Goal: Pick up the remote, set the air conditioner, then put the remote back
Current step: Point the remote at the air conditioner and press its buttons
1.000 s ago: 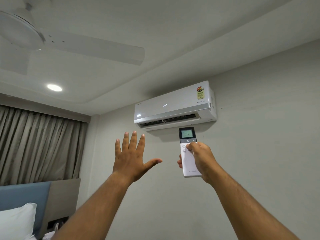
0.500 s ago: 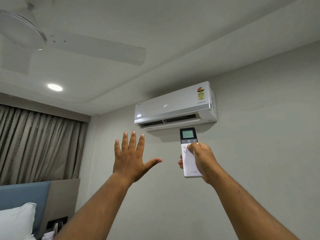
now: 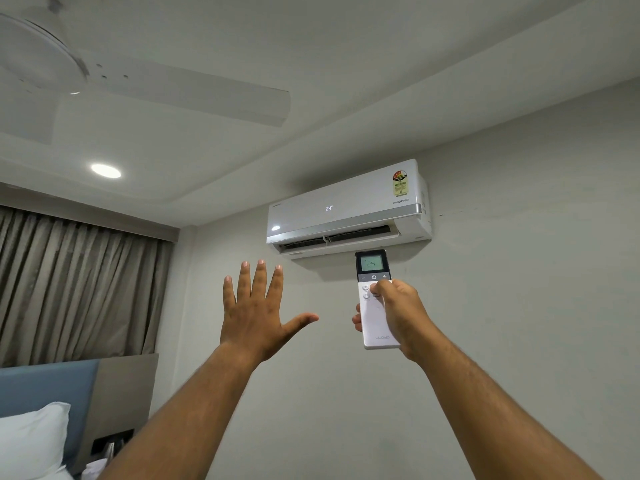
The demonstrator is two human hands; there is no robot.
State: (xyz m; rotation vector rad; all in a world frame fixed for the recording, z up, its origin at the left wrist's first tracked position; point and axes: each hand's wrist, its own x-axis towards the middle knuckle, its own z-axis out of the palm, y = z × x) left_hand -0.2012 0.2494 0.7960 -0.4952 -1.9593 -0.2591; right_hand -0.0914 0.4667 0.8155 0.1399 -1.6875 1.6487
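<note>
Below the air conditioner (image 3: 346, 209), right hand (image 3: 401, 317) raised gripping remote (image 3: 375, 306) — thumb seemingly on buttons, left hand (image 3: 256, 317) splayed, empty.

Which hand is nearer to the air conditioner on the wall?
The right hand. It holds the remote up just below the air conditioner, right of its middle. The left hand is raised open, lower and off toward the unit's left end.

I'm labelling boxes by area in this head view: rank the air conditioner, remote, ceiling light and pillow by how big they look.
1. Air conditioner
2. Pillow, cut off by the frame edge
3. Remote, partly covered by the right hand and nearer the camera, so it looks larger
4. Ceiling light
</note>
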